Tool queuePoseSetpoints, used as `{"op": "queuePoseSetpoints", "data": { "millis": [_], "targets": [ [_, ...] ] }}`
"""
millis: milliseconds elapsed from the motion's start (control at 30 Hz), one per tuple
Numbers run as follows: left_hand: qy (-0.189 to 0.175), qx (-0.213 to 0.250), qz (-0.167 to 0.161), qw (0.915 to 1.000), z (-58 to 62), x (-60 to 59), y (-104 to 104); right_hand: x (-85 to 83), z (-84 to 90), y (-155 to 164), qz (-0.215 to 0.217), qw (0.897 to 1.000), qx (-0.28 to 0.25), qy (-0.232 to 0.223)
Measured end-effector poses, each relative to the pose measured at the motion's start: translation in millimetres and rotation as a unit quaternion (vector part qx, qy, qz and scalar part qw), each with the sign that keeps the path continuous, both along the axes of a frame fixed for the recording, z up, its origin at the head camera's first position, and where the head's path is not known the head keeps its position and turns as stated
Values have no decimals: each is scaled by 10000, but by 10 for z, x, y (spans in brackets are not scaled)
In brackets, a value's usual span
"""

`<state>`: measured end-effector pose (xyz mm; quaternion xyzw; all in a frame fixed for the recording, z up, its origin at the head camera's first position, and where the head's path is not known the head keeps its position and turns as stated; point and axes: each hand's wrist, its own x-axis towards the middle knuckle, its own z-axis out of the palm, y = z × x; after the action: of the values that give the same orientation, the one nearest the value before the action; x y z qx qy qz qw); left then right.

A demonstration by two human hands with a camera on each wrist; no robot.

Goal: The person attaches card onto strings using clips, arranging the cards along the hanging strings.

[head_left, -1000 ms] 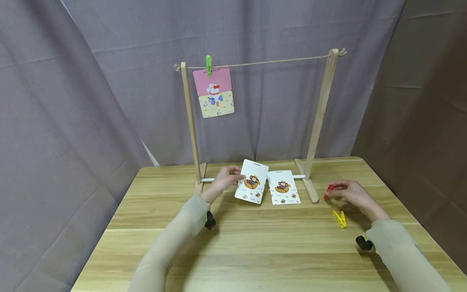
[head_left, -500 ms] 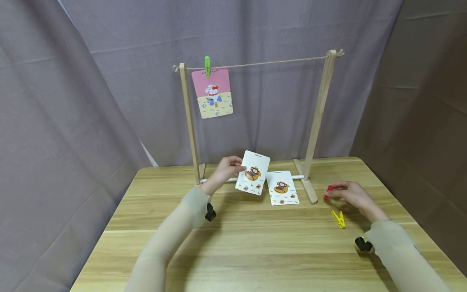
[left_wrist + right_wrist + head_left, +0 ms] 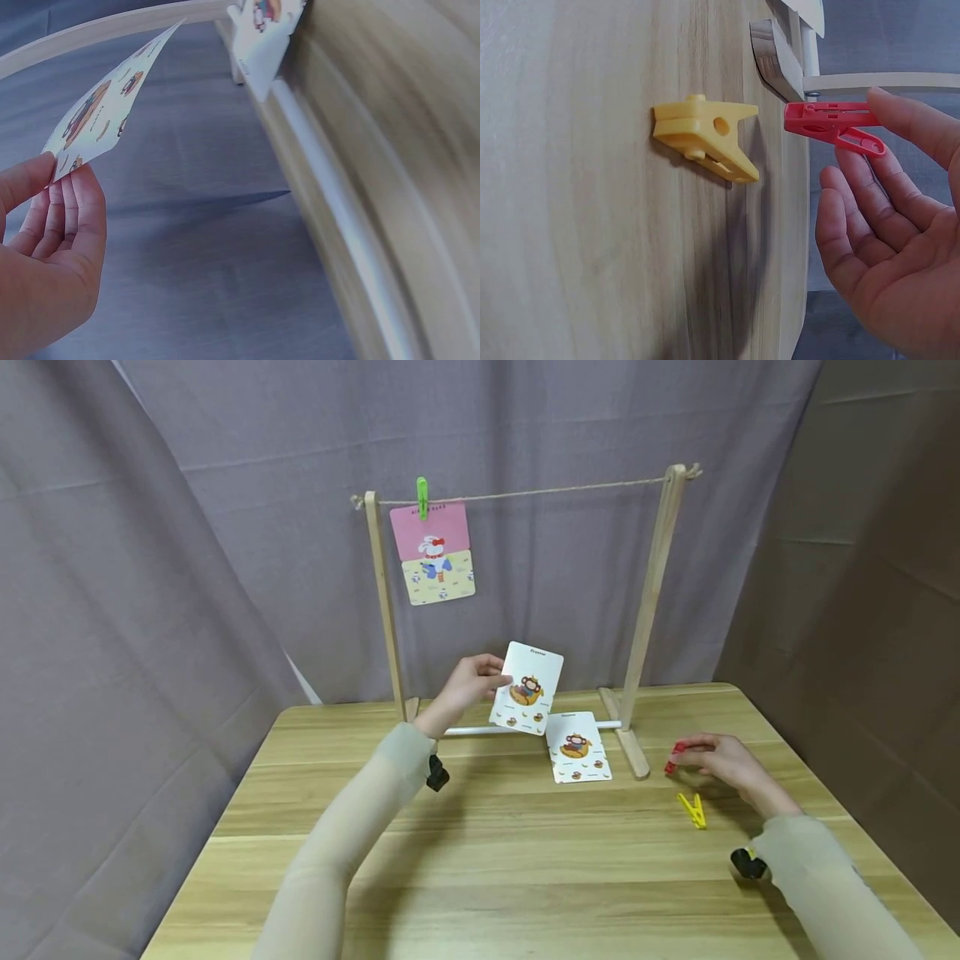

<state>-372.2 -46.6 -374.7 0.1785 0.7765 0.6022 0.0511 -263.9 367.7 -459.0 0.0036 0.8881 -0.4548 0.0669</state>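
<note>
My left hand [image 3: 471, 687] pinches a white card [image 3: 531, 687] with a monkey picture by its left edge, holding it above the table in front of the rack. In the left wrist view the thumb and fingers grip that card [image 3: 101, 112] at a lower corner. A second monkey card [image 3: 577, 747] leans against the rack's white crossbar, lower and to the right. My right hand [image 3: 727, 762] pinches a red clothespin [image 3: 836, 126] between thumb and fingers, just over the table's right side. Close below it lies a yellow clothespin [image 3: 693, 811].
A wooden rack with a left post [image 3: 384, 610] and right post [image 3: 651, 593] carries a string [image 3: 555, 492]. From it a pink and yellow rabbit card [image 3: 435, 553] hangs by a green clothespin [image 3: 422, 498]. Grey curtains [image 3: 225, 527] stand behind the wooden table [image 3: 525, 877].
My left hand has lifted its monkey card upward and slightly right, away from the card leaning on the crossbar. My right hand keeps its place with the red clothespin.
</note>
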Motion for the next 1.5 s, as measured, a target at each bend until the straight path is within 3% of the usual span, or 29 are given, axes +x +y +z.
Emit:
{"op": "queuePoseSetpoints", "data": {
  "millis": [267,667,1100,1333,1500],
  "targets": [
    [163,137,33,9998,218,-22,32,2,-2,3,-7,10000,13,36],
    [219,723,99,9971,557,17,152,44,3,3,-62,10000,-11,5],
    [500,740,-50,9960,834,-27,221,67,16,26,-67,10000,-33,40],
    [471,910,121,9947,1011,-31,214,72,23,42,-78,10000,0,61],
    [652,1049,170,9922,1152,-20,183,79,19,53,-76,9999,-11,99]
  ]
}}
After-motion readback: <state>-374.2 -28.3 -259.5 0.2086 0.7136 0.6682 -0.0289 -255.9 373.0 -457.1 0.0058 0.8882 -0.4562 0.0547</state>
